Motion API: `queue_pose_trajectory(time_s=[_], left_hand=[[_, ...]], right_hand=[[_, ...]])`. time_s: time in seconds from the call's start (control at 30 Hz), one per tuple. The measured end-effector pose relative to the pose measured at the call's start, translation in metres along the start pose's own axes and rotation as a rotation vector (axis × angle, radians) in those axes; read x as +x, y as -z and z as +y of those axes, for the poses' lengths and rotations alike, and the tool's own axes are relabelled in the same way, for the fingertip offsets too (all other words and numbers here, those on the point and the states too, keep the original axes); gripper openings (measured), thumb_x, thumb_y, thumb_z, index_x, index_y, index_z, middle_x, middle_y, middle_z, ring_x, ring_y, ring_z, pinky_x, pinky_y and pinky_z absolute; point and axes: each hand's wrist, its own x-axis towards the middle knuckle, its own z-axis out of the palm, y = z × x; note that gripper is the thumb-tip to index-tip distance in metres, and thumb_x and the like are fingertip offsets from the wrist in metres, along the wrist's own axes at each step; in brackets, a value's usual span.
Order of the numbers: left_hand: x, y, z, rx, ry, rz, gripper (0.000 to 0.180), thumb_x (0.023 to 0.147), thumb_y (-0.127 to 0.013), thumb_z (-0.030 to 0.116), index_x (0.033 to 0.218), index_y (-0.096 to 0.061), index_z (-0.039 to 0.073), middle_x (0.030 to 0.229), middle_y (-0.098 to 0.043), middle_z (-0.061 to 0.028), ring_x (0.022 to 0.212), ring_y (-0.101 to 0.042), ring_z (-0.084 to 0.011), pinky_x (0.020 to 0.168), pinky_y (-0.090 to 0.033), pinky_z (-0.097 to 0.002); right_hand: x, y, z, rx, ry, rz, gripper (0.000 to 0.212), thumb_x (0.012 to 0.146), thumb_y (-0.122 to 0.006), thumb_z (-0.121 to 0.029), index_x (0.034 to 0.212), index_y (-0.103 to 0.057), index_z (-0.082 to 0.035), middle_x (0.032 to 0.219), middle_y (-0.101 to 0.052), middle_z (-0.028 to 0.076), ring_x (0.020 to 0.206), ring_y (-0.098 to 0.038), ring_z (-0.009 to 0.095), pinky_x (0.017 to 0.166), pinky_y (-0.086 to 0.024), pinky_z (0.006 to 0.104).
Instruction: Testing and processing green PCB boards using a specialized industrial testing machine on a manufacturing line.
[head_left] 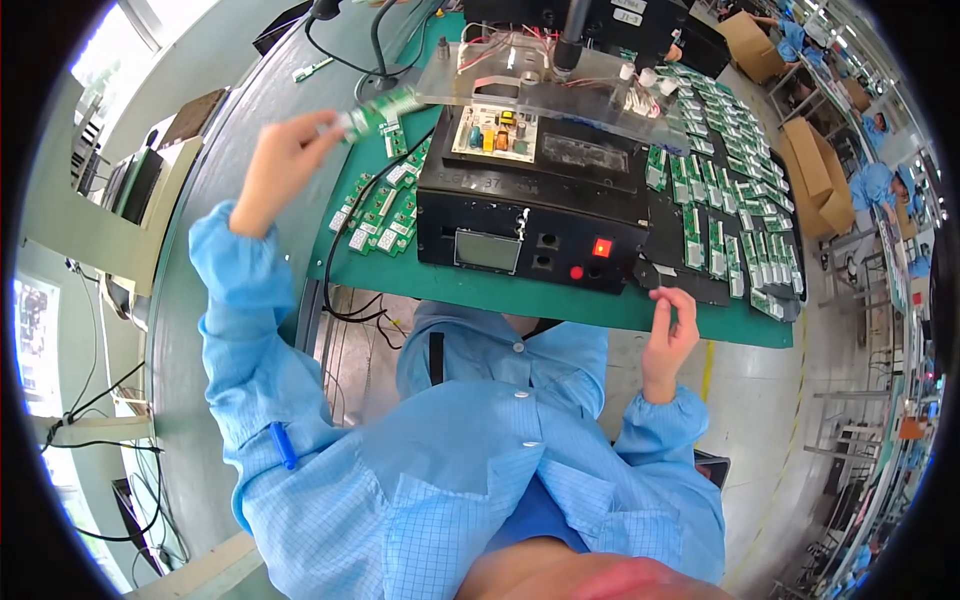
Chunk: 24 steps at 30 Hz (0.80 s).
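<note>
My left hand (pixel 284 168) is raised over the left side of the bench, pinching the end of a long green circuit board (pixel 380 113), which is slightly blurred. Below it, several green circuit boards (pixel 383 212) with white parts lie on the green mat. In the middle stands a black test box (pixel 525 225) with a grey display, a lit red switch and a red button. A pale circuit board (pixel 495 133) with yellow and orange parts sits on top of it, under a clear plastic plate (pixel 510 85). My right hand (pixel 670 338), fingers apart and seemingly holding nothing, hovers by the mat's front edge.
Rows of green circuit boards (pixel 735 190) cover a black surface on the right. Black cables (pixel 352 317) hang off the bench left of the box. Cardboard boxes (pixel 815 175) stand beyond, with people in blue at a far bench. A small board (pixel 312 70) lies at the back left.
</note>
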Motion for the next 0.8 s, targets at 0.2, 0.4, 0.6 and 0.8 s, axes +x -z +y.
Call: queue_pose_trajectory(time_s=[0.2,0.4,0.6,0.8], left_hand=[[-0.015,-0.066,0.101,0.037,-0.472,-0.06,0.021,0.089,-0.064,0.026,0.104,-0.064,0.011,0.07,-0.063,-0.0161,0.065,-0.062,-0.0369,0.057,-0.05,-0.0448],[0.03,-0.136,0.142,0.23,-0.583,-0.064,0.017,0.09,-0.061,0.025,0.092,-0.061,0.008,0.069,-0.065,-0.0132,0.064,-0.066,-0.0332,0.056,-0.053,-0.0451],[0.007,-0.147,0.157,0.197,-0.561,0.16,0.02,0.081,-0.063,0.018,0.096,-0.063,0.004,0.092,-0.067,-0.009,0.082,-0.067,-0.0264,0.067,-0.054,-0.0393],[-0.006,-0.167,0.152,0.089,-0.637,0.142,0.039,0.085,-0.064,0.022,0.115,-0.061,-0.002,0.119,-0.061,-0.0148,0.113,-0.058,-0.0298,0.097,-0.044,-0.0393]], right_hand=[[0.037,-0.023,-0.054,-0.093,0.397,-0.173,0.025,0.085,-0.058,0.002,0.109,-0.066,0.001,0.117,-0.066,0.014,0.115,-0.058,0.032,0.099,-0.043,0.0395],[0.081,-0.068,-0.071,-0.33,0.568,-0.249,0.051,0.085,-0.065,-0.02,0.132,-0.055,-0.003,0.14,-0.052,0.012,0.129,-0.048,0.031,0.107,-0.034,0.0459],[0.1,-0.079,-0.053,-0.545,0.476,-0.386,0.055,0.094,-0.058,-0.034,0.138,-0.048,-0.004,0.147,-0.045,0.01,0.138,-0.039,0.03,0.113,-0.028,0.0467],[0.128,-0.074,-0.05,-0.518,0.496,-0.49,0.051,0.094,-0.057,-0.033,0.136,-0.049,-0.004,0.145,-0.047,0.011,0.138,-0.038,0.032,0.113,-0.029,0.0471]])
